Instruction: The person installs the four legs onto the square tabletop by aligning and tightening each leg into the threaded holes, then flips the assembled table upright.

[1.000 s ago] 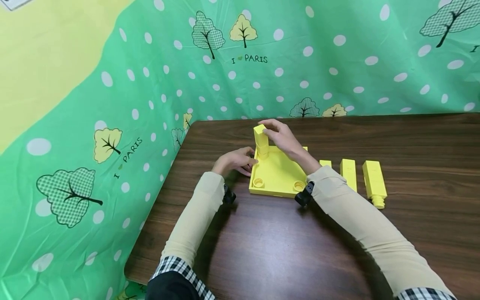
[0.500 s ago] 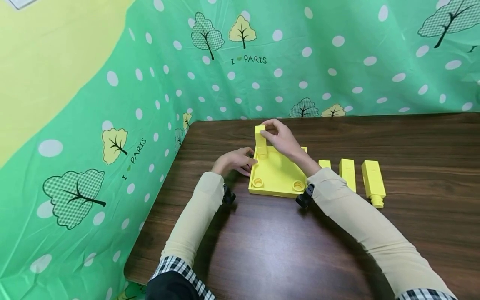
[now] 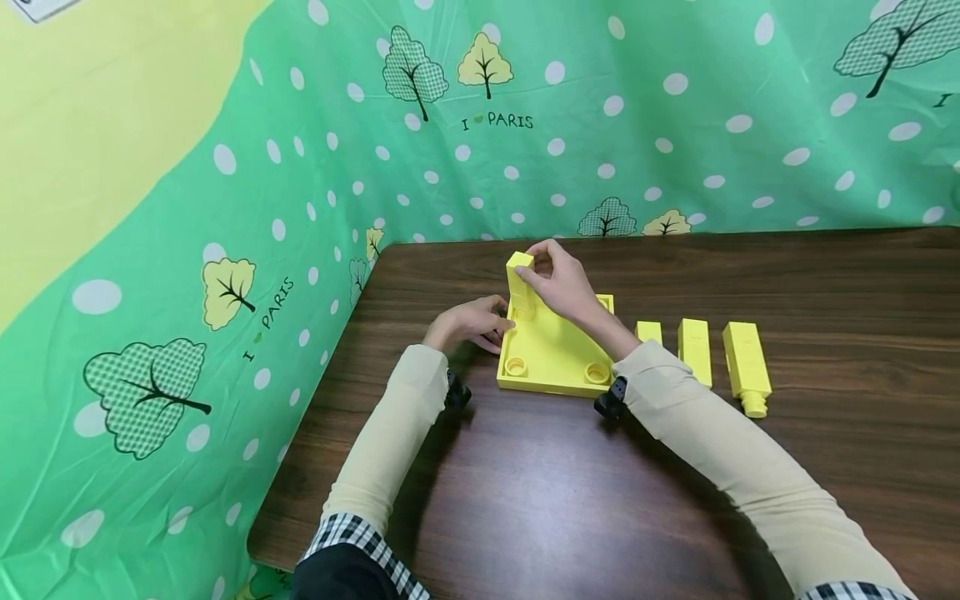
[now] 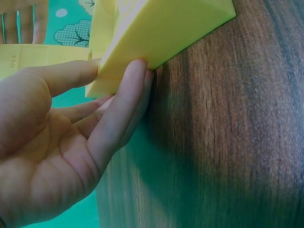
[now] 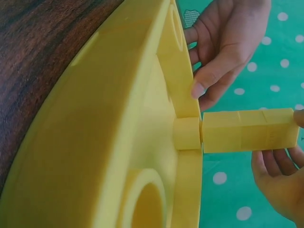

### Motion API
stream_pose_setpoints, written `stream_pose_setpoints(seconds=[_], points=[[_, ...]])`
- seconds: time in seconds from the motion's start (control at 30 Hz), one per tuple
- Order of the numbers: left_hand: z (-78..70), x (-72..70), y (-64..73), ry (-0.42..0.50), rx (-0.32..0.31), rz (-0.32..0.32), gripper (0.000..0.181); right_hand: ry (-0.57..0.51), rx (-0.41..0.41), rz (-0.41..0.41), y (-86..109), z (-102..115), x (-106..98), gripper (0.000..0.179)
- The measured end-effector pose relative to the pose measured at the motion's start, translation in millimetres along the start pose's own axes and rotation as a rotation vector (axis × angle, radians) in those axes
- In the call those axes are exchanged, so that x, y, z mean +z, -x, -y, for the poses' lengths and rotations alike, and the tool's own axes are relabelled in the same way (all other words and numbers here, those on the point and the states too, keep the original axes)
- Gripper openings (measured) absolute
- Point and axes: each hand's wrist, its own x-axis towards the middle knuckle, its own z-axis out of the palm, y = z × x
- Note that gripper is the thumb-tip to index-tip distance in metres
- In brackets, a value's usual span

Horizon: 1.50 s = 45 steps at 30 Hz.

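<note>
A shallow yellow square board (image 3: 558,350) with a raised rim and round corner sockets lies on the table. In its far left socket (image 5: 187,134) stands a square yellow leg (image 3: 519,287), upright. My right hand (image 3: 566,287) pinches this leg near its top, thumb on the near side. In the right wrist view a thin gap shows between leg and socket. My left hand (image 3: 471,322) holds the board's left rim; the left wrist view shows the thumb on the rim and the fingers (image 4: 128,99) against the outer wall.
To the right of the board lie three more yellow legs, the rightmost leg (image 3: 747,367) with its round threaded end toward me. The right forearm partly covers the other two. A green patterned cloth (image 3: 675,125) hangs behind the dark wooden table (image 3: 540,483).
The leg has turned about its long axis, its top face changing angle between frames. My right fingers have shifted slightly with it. My left hand and the board have stayed put.
</note>
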Motion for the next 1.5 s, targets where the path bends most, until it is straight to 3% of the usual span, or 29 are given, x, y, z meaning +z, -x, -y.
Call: stream_pose_setpoints(seconds=[0.43,0.63,0.97,1.1,1.5], points=[[0.4,0.1,-0.2,0.003,0.0,0.006,0.046,0.048,-0.025,-0.053,2.8,-0.1,3.0,0.046],[1.5,0.4,-0.2,0.016,0.001,0.002,0.045,0.053,-0.025,-0.008,0.5,-3.3,1.3,0.049],[1.1,0.1,-1.3,0.024,0.006,0.008,0.044,-0.168,0.056,0.136,-4.1,0.3,-6.3,0.039],[0.4,0.1,-1.3,0.024,0.0,0.003,0.044,-0.218,0.064,0.127,-5.1,-0.1,-5.7,0.038],[-0.6,-1.2,-1.6,0.005,-0.003,0.014,0.04,-0.213,0.052,0.099,-4.6,-1.9,-3.4,0.034]])
